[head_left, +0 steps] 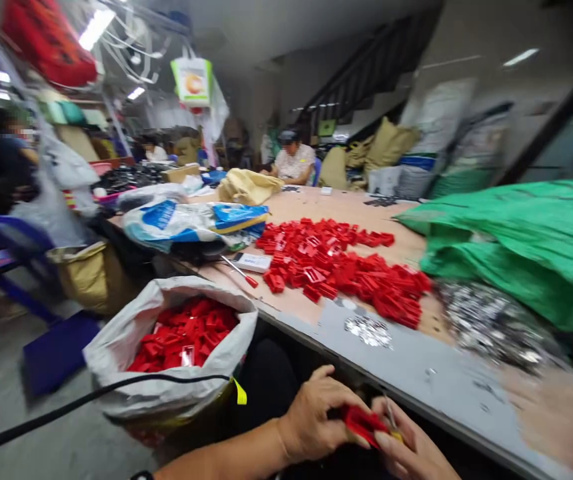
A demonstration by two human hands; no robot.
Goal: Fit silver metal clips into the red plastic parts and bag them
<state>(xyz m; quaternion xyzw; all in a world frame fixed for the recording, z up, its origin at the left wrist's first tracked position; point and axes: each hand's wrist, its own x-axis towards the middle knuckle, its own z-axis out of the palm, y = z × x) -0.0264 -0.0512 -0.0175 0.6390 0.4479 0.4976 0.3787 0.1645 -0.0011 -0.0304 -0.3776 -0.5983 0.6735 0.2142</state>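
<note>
Your hands are close together in front of you, just off the near edge of the pinkish table [311,205]. Left hand [316,413] is clamped on a small red plastic part [361,425]; right-hand [411,448] fingers are on its other end, closed round a slim metal piece with a yellow end [395,433]. Exact contact between metal and red: can't tell, blurred. On the table: big loose heap of red plastic parts [336,267], red-handled metal-shaft tool [250,281] and flat white box [255,262] left of it. Small pile of shiny metal pieces [369,331] sits on the grey sheet [416,367], more in a clear bag [486,320] beside the green sack [516,227]. Open white woven sack [116,340] at your left, holding more red parts [189,333]. Person [294,163] seated at the far side.
</note>
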